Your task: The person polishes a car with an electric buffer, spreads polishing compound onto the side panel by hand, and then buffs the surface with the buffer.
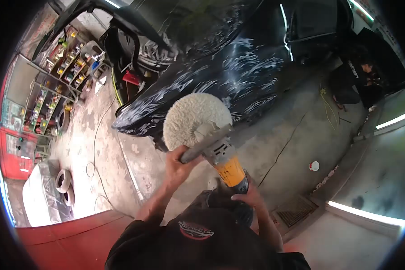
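Note:
Both my hands hold a yellow and grey power polisher (229, 170) in front of my body. Its round, fluffy cream wool pad (189, 114) faces up and partly covers the view of the car behind it. My left hand (179, 162) is wrapped around the dark side handle near the pad. At the rear end of the body, my right hand (249, 195) grips the dark grip, its fingers partly hidden. Beyond the pad, the black car panel (229, 76) carries white streaks of smeared compound. I cannot tell whether the pad touches the panel.
Shelves of bottles and cans (69, 60) stand at the left, with tires (64, 181) on the floor below. A white tub (314, 166) sits on the floor at right. Another person (353, 78) crouches at the far right near a yellow cord (325, 101). A floor grate (295, 211) lies behind.

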The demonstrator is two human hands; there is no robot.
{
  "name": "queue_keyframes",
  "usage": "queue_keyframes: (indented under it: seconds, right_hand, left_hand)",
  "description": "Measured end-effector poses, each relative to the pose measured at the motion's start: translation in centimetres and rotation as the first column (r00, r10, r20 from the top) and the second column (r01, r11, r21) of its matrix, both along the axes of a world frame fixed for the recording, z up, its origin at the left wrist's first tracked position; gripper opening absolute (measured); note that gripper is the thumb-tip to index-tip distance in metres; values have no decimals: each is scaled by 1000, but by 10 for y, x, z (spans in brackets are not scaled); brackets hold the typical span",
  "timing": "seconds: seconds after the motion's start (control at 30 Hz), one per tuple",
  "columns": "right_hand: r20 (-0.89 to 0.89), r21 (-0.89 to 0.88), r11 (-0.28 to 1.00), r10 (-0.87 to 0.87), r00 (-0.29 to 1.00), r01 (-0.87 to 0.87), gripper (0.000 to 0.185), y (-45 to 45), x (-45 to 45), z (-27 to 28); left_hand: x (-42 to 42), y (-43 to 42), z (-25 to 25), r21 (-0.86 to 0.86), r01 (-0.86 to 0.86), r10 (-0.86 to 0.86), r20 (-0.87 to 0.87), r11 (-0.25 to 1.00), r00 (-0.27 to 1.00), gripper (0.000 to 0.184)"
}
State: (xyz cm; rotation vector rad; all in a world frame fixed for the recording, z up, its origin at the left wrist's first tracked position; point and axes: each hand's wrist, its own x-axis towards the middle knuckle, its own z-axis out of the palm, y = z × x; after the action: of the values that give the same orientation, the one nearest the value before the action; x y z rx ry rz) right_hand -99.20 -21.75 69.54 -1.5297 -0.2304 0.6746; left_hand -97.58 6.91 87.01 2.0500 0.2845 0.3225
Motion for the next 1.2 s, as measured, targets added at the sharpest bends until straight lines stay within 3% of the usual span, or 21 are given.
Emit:
queue_keyframes:
  seconds: [0.07,0.17,0.27,0.43,0.53,0.67,0.77,0.87,0.93,1.2]
  right_hand:
    - [206,-242,969,102,973,-50,120,23,-5,20]
    - [41,-342,923,205,978,-179,121,54,-14,45]
    - [141,-322,941,161,977,-108,109,87,-25,51]
    - [136,-282,948,194,972,-150,107,105,-14,71]
    - [127,-237,963,161,979,-128,106,109,-2,75]
    - [163,-154,988,47,986,-22,102,98,13,87]
    - [180,-244,970,25,983,20,98,79,40,97]
    - [77,-150,988,-32,996,44,100,55,77,96]
    - [147,-177,981,-53,988,79,99,38,99,96]
    - [250,-209,965,-102,963,157,98,-11,172,84]
  left_hand:
    - [-13,30,-4,-149,-81,80,-10,986,997,17]
    - [-31,68,-7,-257,-175,182,3,951,983,17]
    - [-44,101,-9,-321,-259,283,30,911,959,19]
    - [-38,117,11,-339,-306,328,8,890,945,16]
    - [-10,115,18,-215,-338,346,2,916,938,17]
    - [29,99,23,-188,-280,300,83,941,950,15]
    - [72,77,18,-154,-266,289,159,952,944,14]
    - [117,49,20,-158,-246,278,237,956,931,14]
    - [143,33,20,-132,-209,230,173,969,958,13]
    - [224,-25,22,-160,-160,201,283,974,938,15]
